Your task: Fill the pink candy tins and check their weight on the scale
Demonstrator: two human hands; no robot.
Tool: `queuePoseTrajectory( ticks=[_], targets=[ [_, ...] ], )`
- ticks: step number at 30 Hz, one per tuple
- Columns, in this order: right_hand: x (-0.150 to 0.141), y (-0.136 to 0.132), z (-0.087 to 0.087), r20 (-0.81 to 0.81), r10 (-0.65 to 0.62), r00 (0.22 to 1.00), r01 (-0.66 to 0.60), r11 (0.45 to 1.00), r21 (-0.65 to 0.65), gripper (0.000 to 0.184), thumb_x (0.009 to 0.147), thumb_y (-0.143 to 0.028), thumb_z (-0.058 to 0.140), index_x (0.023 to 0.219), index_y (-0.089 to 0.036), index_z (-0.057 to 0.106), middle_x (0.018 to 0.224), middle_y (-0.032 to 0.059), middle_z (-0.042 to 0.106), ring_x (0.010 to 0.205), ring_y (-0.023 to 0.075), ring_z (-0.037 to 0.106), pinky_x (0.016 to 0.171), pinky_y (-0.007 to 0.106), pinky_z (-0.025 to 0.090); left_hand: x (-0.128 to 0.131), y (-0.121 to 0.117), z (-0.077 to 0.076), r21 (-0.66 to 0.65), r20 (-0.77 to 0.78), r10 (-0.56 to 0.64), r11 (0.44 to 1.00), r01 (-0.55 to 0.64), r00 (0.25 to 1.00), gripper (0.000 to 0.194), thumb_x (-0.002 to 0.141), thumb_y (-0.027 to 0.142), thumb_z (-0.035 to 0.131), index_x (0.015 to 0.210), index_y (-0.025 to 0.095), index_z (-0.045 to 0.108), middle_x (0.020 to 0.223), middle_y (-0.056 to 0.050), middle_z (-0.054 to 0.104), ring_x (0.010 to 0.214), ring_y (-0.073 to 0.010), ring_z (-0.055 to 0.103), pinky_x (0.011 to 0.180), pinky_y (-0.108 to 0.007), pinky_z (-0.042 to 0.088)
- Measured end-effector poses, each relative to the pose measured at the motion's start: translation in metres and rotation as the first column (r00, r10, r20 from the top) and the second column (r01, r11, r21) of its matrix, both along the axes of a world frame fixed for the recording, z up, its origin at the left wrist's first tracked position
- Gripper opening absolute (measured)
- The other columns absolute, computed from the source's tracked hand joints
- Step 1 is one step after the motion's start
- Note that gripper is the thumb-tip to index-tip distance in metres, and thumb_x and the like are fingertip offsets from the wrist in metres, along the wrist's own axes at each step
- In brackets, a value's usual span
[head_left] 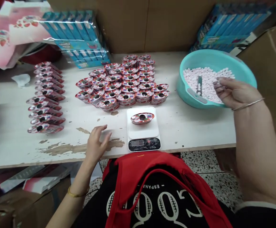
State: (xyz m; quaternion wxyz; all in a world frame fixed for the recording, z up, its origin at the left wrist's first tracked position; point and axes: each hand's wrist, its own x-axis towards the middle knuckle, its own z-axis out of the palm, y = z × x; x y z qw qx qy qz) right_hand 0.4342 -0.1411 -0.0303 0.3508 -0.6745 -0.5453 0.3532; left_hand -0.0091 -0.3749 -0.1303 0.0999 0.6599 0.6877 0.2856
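Over the right side of a turquoise basin point(187, 95), my right hand point(237, 91) has its fingers curled together; whatever they hold, if anything, is hidden. Small white pellets point(209, 77) fill the basin's bottom, and a narrow greyish tool point(199, 85) lies among them. My left hand point(97, 141) rests near the table's front edge, empty, thumb and fingers apart. Right of it is a white digital scale point(144, 131) with a black panel. On the scale stands one red-and-white printed packet point(142, 118), oval from above, with a dark round hole in its top.
Several similar packets point(128, 83) stand grouped behind the scale, and a column of them point(46, 98) lines the left. Blue wrapped box packs point(81, 38) and another blue stack point(225, 28) stand at the back. A cardboard box point(263, 53) is at the right.
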Motion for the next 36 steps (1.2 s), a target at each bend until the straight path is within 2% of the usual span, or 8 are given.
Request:
queuePoseTrajectory(
  ticks=[2,4,6,10,16,32,34,36],
  targets=[
    [-0.032,-0.023,0.012,-0.304,0.071,0.95,-0.095,0.993,-0.064,0.018,0.091,-0.009,0.056,0.075,-0.016,0.057,0.078,0.0033,0.055,0.066,0.0054,0.051,0.062,0.025,0.039,-0.002,-0.016,-0.014,-0.03,-0.024,0.041,0.999,-0.042,0.999,0.031,0.091,0.036,0.054,0.116,0.018,0.057,0.107,-0.01,0.063,0.104,-0.023,0.059,0.091,-0.039,0.049],
    [-0.068,-0.047,0.019,-0.365,0.164,0.916,-0.2,0.978,-0.065,0.007,0.084,-0.008,0.063,0.081,-0.015,0.063,0.074,0.0023,0.058,0.063,0.0067,0.052,0.06,0.026,0.039,0.0,-0.027,-0.024,-0.043,-0.055,0.062,0.997,-0.064,0.997,0.034,0.09,0.036,0.055,0.119,0.019,0.057,0.111,-0.011,0.062,0.108,-0.0248,0.058,0.093,-0.041,0.048],
    [-0.102,-0.067,0.021,-0.308,0.348,0.885,-0.382,0.923,-0.053,0.004,0.082,-0.014,0.067,0.086,-0.014,0.067,0.068,0.0014,0.06,0.059,0.0085,0.051,0.059,0.027,0.041,0.004,-0.032,-0.031,-0.036,-0.092,0.073,0.996,-0.076,0.993,0.034,0.089,0.035,0.056,0.12,0.02,0.058,0.115,-0.012,0.061,0.111,-0.0267,0.056,0.096,-0.045,0.046],
    [-0.151,-0.091,0.011,-0.087,0.666,0.741,-0.667,0.745,0.013,0.004,0.084,-0.02,0.063,0.084,-0.019,0.066,0.075,0.0016,0.062,0.067,0.0134,0.056,0.064,0.03,0.045,0.007,-0.034,-0.037,0.009,-0.117,0.077,0.997,-0.076,0.99,0.032,0.089,0.034,0.056,0.118,0.022,0.059,0.115,-0.011,0.061,0.11,-0.027,0.056,0.096,-0.045,0.044],
    [-0.179,-0.099,-0.004,0.296,0.766,0.571,-0.804,0.594,0.012,0.014,0.087,-0.011,0.053,0.082,-0.018,0.064,0.085,0.0054,0.061,0.083,0.0179,0.057,0.078,0.033,0.045,0.004,-0.033,-0.041,0.043,-0.119,0.077,0.996,-0.073,0.99,0.03,0.088,0.034,0.057,0.116,0.023,0.06,0.114,-0.01,0.062,0.108,-0.0268,0.057,0.095,-0.044,0.044],
    [-0.185,-0.098,-0.003,0.326,0.783,0.53,-0.834,0.551,0.034,0.019,0.086,-0.007,0.051,0.096,-0.016,0.064,0.099,0.0093,0.059,0.095,0.0209,0.057,0.089,0.036,0.047,0.003,-0.033,-0.044,0.061,-0.143,0.084,0.995,-0.076,0.986,0.031,0.088,0.033,0.059,0.117,0.023,0.06,0.114,-0.01,0.062,0.108,-0.0256,0.058,0.095,-0.042,0.042],
    [-0.183,-0.096,-0.003,0.25,0.76,0.599,-0.796,0.599,0.087,0.015,0.086,-0.009,0.054,0.092,-0.017,0.065,0.095,0.0076,0.061,0.092,0.0198,0.058,0.087,0.036,0.047,0.004,-0.034,-0.044,0.058,-0.137,0.085,0.995,-0.078,0.987,0.031,0.087,0.033,0.059,0.116,0.022,0.061,0.114,-0.01,0.062,0.108,-0.0253,0.057,0.095,-0.041,0.042],
    [-0.178,-0.092,-0.002,0.045,0.708,0.704,-0.708,0.697,0.11,0.008,0.086,-0.014,0.058,0.089,-0.017,0.065,0.089,0.0062,0.063,0.086,0.0178,0.059,0.082,0.035,0.049,0.004,-0.034,-0.044,0.059,-0.132,0.087,0.995,-0.08,0.987,0.031,0.087,0.033,0.059,0.116,0.021,0.061,0.114,-0.01,0.062,0.108,-0.0251,0.057,0.096,-0.041,0.041]
  ],
)
